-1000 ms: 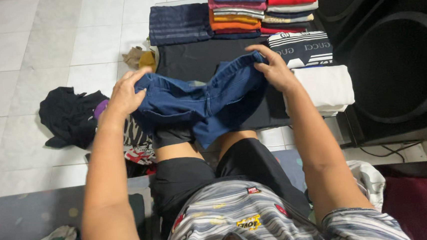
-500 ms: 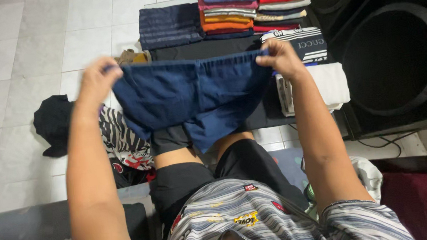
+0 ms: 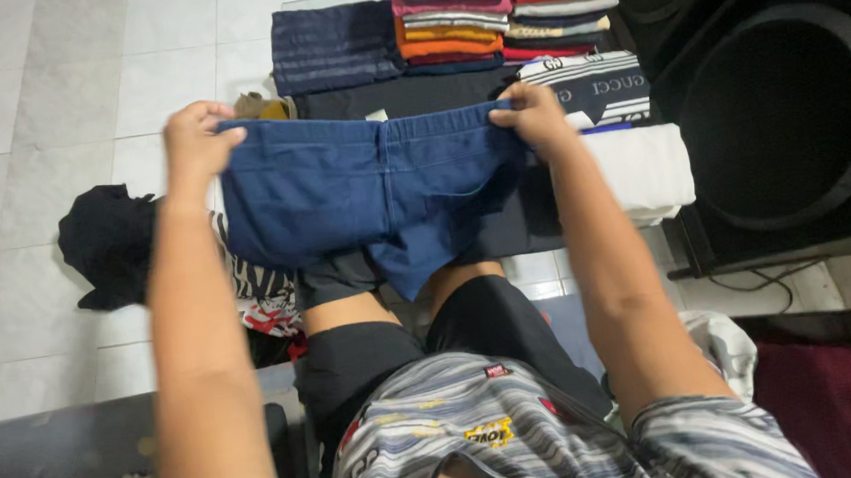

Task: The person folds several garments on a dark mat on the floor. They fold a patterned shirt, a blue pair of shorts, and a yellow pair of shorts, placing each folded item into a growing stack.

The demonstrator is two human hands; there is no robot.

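Head view is showing the left hand (image 3: 194, 135) and right hand (image 3: 532, 114) each pinching a waistband corner of blue shorts (image 3: 368, 198), stretching them flat at frame centre above the knees; still unfolded, while folded clothes (image 3: 504, 9) are sitting stacked at upper right.

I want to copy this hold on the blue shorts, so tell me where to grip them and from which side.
Grip the blue shorts at the two ends of the waistband, as the left hand and right hand do, one at each top corner. Come from the outer sides. The band is pulled straight and level, and the legs hang free below, so the corners probably give the flattest hold.
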